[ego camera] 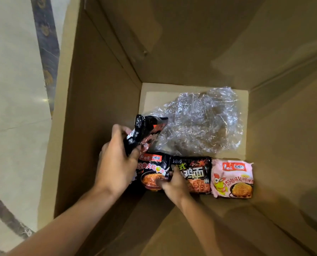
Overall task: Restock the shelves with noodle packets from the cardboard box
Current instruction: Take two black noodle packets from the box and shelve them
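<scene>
Inside the deep cardboard box (pixel 102 100), three noodle packets were laid in a row along the near wall at 6 o'clock. The middle black packet (pixel 196 174) was pinched by the right hand (pixel 173 183); a pink packet (pixel 232 179) lay just beside it at 3 o'clock. Another black packet (pixel 146 130) was gripped and lifted by the left hand (pixel 117 163) at 9 o'clock. Crumpled clear plastic wrap (pixel 200 119) was seen farther at 12 o'clock.

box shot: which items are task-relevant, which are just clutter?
Job:
cardboard box
black packet gripped by left hand
two black packets on the box floor, right hand on them
pink packet

Clutter:
crumpled clear plastic wrap
tiled floor
</scene>
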A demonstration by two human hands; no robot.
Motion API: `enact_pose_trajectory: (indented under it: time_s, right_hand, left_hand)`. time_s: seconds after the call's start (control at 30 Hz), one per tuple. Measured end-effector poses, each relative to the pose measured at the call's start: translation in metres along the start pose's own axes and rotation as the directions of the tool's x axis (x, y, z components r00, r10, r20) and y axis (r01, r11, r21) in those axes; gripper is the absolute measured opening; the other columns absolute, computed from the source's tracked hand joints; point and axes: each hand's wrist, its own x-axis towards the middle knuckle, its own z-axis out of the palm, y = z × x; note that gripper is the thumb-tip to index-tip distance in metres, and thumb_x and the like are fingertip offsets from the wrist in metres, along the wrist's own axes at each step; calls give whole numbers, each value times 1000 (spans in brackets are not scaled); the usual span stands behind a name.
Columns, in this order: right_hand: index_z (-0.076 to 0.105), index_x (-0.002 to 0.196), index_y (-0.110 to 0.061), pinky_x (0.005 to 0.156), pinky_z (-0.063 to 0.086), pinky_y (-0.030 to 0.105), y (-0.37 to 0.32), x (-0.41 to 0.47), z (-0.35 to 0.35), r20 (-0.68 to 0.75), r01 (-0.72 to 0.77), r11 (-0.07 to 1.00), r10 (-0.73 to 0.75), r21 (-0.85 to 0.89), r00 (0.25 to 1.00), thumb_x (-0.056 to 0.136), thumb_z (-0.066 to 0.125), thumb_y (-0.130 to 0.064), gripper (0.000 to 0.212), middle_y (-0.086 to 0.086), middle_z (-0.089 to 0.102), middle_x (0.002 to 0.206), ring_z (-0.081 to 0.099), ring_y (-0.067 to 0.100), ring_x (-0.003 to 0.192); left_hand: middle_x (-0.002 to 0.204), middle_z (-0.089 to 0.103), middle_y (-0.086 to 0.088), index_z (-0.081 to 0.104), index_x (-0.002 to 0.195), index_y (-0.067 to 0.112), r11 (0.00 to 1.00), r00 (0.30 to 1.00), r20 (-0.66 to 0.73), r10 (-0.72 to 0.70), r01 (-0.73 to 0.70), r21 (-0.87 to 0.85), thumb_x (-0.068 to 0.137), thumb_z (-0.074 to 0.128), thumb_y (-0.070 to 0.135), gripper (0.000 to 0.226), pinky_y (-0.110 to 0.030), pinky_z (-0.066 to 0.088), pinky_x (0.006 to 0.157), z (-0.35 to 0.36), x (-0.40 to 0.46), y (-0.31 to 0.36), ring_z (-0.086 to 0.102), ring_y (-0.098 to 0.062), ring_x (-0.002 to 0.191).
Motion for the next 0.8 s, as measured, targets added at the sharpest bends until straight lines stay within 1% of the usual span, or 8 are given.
enact_pose_trajectory:
  time_s: [0.13,0.27,0.33,0.43,0.53,0.6,0.67,0.8]
  right_hand:
    - [41,143,-9,103,43,30,-1,4,13,-66,14,1000,-13,22,998,79,82,-35,80,3,52,134,51,28,130]
    - [53,134,-8,108,45,37,-14,6,21,-18,17,1000,-17,-1,1000,76,83,-46,76,5,58,137,54,28,129]
    - [52,131,-8,100,49,34,-20,-3,18,-19,49,999,-48,23,999,80,81,-42,68,2,59,131,56,27,124]
    - [50,118,-9,73,46,26,-32,-31,0,-111,78,997,-75,25,991,85,78,-35,50,1,62,111,61,25,104]
    - [48,123,-13,75,43,28,-49,-70,-33,-213,132,989,-144,-73,966,83,78,-41,58,0,59,109,58,19,96]
    - [51,123,-19,76,51,28,-60,-100,-59,-259,156,986,-165,-55,952,80,81,-40,57,-2,64,110,63,16,96]
    - [56,120,-24,89,55,34,-75,-137,-88,-312,192,981,-183,0,932,79,83,-33,49,-4,70,112,67,16,102]
    - [64,105,-32,88,56,35,-115,-233,-140,-409,243,968,-200,55,891,75,86,-28,37,-13,71,94,69,14,95]
  left_hand:
    - [93,69,12,43,109,28,999,1000,-9,23,-23,-38,88,70,9,39,-36,56,75,-3,-3,-1,66,0,85]
    - [94,69,9,41,107,26,997,999,-32,-9,7,-79,89,69,9,37,-28,54,63,-12,-5,1,66,-2,73]
    - [93,66,9,40,108,19,990,998,-43,-43,37,-134,90,68,6,36,-24,54,55,-19,-6,7,66,-3,68]
    - [99,63,15,39,111,15,985,998,-46,-38,30,-169,90,67,4,36,-13,53,70,-32,-15,21,62,14,82]
    - [106,64,17,40,112,23,992,996,-87,0,-10,-123,90,70,13,38,-32,53,77,-52,-36,45,62,2,77]
    - [105,59,26,44,122,28,986,995,-100,-12,-5,-167,90,71,16,44,-27,50,82,-69,-51,68,58,16,84]
    - [102,59,32,53,126,31,972,996,-85,-33,12,-233,89,71,17,44,-22,49,86,-92,-68,93,55,25,91]
    - [102,73,18,66,111,38,950,999,-21,-48,39,-311,89,71,22,27,-38,56,90,-167,-105,144,67,2,96]
